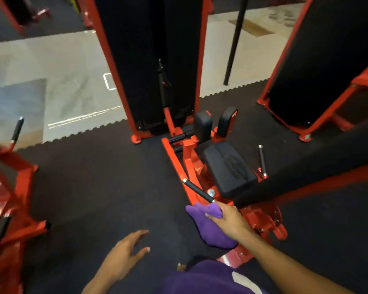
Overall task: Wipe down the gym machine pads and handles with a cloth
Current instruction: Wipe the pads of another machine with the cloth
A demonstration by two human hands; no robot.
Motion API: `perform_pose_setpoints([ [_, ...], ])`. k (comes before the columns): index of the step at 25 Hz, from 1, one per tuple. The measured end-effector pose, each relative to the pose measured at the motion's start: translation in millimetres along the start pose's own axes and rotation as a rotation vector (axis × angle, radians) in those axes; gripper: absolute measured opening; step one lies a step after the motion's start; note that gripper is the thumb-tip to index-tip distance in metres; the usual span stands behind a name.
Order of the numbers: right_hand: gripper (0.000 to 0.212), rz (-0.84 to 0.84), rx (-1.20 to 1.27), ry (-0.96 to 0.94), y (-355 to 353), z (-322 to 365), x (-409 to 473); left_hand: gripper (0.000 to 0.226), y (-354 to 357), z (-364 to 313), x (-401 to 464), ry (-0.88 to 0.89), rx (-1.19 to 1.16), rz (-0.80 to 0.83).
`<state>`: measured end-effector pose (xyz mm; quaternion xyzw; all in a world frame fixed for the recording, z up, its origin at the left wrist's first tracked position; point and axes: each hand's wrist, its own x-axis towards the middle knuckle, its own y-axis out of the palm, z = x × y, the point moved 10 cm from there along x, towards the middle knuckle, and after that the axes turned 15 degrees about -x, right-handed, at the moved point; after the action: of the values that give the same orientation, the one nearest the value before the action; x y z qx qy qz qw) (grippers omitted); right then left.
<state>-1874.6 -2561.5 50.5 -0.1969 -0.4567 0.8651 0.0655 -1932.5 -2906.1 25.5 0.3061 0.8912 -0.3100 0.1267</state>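
Right hand (227, 221) clamps its fingers (212, 216) round the purple cloth (208, 225), bunched at the near end of the black handle (198, 190). Left hand (123, 257) hovers beside that handle, fingers spread, holding nothing.

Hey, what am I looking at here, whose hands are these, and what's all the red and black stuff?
This is one picture from a camera worn on a person's head, looking down at their own hands in a gym. The right hand grips a purple cloth at the lower end of a black handle on a red-framed exercise machine. Beside the handle is the machine's black seat pad. The left hand is open, holding nothing, above the dark rubber floor.
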Motion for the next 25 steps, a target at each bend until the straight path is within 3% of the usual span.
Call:
perform_pose_setpoints([
  [5, 0.03, -0.101, 0.025, 0.163, -31, 24, 41, 0.043, -60, -27, 101, 0.122, -0.034, 0.07],
  [11, 0.021, -0.454, 0.189, 0.436, -73, 46, 29, 0.055, -65, -86, 214, 0.366, 0.169, 0.457],
  [13, 0.02, -0.582, 0.251, 0.548, -89, 51, 11, 0.059, -65, -128, 247, 0.48, 0.222, 0.551],
  [17, 0.003, -0.909, 0.464, 0.787, -105, 54, -40, 0.045, -16, -237, 281, 0.745, 0.315, 0.809],
  [21, 0.011, -1.16, 0.612, 0.909, -113, 57, -58, 0.059, 58, -354, 272, 1.029, 0.345, 0.963],
  [25, 0.005, -1.546, 0.746, 0.964, -148, 71, -90, 0.055, 110, -467, 234, 1.292, 0.23, 1.055],
])
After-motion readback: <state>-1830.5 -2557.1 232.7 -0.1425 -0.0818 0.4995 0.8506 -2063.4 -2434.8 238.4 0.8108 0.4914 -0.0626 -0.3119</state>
